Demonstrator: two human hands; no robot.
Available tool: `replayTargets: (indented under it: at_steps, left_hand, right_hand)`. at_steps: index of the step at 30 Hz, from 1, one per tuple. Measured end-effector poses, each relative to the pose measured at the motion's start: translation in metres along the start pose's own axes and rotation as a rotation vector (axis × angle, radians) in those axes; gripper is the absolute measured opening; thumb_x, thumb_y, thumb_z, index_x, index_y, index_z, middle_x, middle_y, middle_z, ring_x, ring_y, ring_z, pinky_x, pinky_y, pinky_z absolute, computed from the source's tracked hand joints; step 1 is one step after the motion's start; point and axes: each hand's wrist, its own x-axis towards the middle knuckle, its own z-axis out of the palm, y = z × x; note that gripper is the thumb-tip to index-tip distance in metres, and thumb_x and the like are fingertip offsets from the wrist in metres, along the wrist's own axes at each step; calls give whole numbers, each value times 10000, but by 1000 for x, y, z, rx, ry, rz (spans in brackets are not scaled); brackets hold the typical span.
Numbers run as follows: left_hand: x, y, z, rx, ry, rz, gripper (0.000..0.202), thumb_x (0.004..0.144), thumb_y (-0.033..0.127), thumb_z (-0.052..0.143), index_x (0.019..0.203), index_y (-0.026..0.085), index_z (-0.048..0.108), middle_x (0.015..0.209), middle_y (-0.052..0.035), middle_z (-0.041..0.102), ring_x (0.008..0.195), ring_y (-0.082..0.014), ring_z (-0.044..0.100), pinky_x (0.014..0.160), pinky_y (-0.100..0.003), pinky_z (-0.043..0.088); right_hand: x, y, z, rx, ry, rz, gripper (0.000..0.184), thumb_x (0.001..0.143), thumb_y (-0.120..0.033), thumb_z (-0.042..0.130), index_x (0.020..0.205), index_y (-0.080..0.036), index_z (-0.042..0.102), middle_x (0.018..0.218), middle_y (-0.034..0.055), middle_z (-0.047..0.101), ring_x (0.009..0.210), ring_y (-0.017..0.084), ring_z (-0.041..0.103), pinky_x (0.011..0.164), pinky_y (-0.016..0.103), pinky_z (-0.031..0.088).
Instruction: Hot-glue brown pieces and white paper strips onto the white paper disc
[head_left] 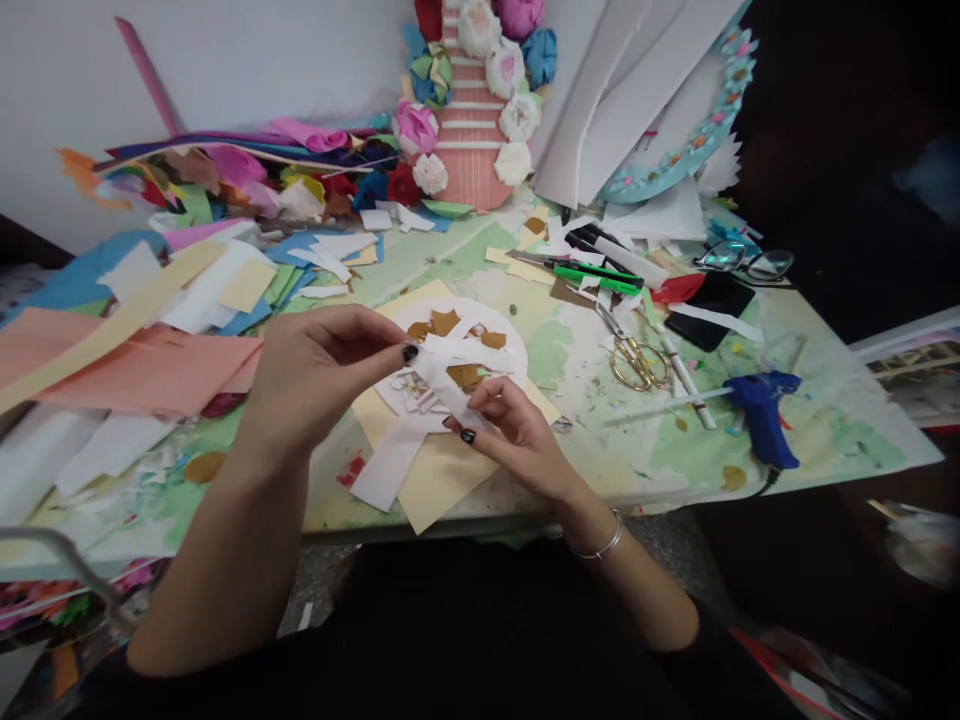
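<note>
White paper strip [447, 388], above the disc [516, 345] on the near surface [559, 345], was clamped by fingers of the left hand [319, 370] and, seemingly, the right hand [517, 435], its apparent shaping likely next calling for light, steady tension.

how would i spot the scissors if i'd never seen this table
On the green-and-cream table, look past the right hand toward the blue glue gun. Between them, slightly farther back and left of a slim white stick, lie the scissors. Their two gold-coloured looped handles set them apart from the stick and the green cutter beyond.
</note>
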Motion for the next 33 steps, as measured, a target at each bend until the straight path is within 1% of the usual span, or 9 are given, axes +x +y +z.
replayTargets:
  at_steps: [3,8,11,14,17,20,25,29,33]
  left_hand:
    - [0,2,-1,7,1,-5,96,705,121,779,749,198,742,692,35,718,632,-81,646,597,-153,554]
    - [-2,9,-6,45,13,29,74,714,141,778,756,191,743,692,22,717,632,-92,645,602,-170,564]
    - [-5,13,-8,59,12,40,68,728,135,766,759,193,750,711,15,726,648,-102,653,619,-182,567]
    - [-9,19,-9,63,28,50,86,717,131,782,768,197,759,725,13,732,652,-103,650,624,-181,562]
    - [-13,25,-9,97,59,66,97,709,135,793,776,199,765,719,15,729,646,-95,643,620,-168,556]
    - [-16,29,-8,146,75,71,101,699,150,803,778,201,766,720,10,730,642,-107,649,614,-183,562]
    - [-19,30,-8,174,118,87,116,706,158,801,800,218,767,731,13,729,648,-117,646,610,-203,573]
    - [-20,30,-9,160,111,69,126,698,150,804,798,217,765,738,20,730,656,-116,648,624,-204,570]
    - [-19,29,-10,184,107,59,111,697,157,806,781,217,767,716,22,727,643,-105,640,602,-178,542]
  right_hand:
    - [-3,5,1,6,28,11,225,886,-300,633,1001,-234,451,924,-2,576,938,145,646,914,345,503]
    - [-5,10,2,1,49,40,238,862,-291,653,984,-233,456,922,2,609,905,142,651,854,325,525]
    - [-5,11,2,-22,109,46,221,835,-272,675,958,-217,500,878,-7,603,832,123,632,802,296,528]
    - [-4,13,2,-42,173,41,204,802,-251,699,937,-201,555,895,7,621,820,119,622,798,294,530]
    - [-3,14,2,-38,199,41,186,788,-265,716,904,-190,591,885,18,647,820,124,632,792,300,539]
    - [-4,14,3,-52,212,42,153,791,-280,715,847,-181,613,818,11,648,770,118,620,763,298,541]
    - [-5,10,3,-78,199,29,118,790,-269,698,801,-180,621,763,0,637,714,109,592,709,282,523]
    - [-5,10,3,-77,215,26,97,772,-237,698,787,-176,624,744,-7,635,694,104,593,682,265,514]
    - [-8,8,0,-82,252,21,81,747,-214,712,771,-172,647,726,-2,665,682,109,616,683,268,520]
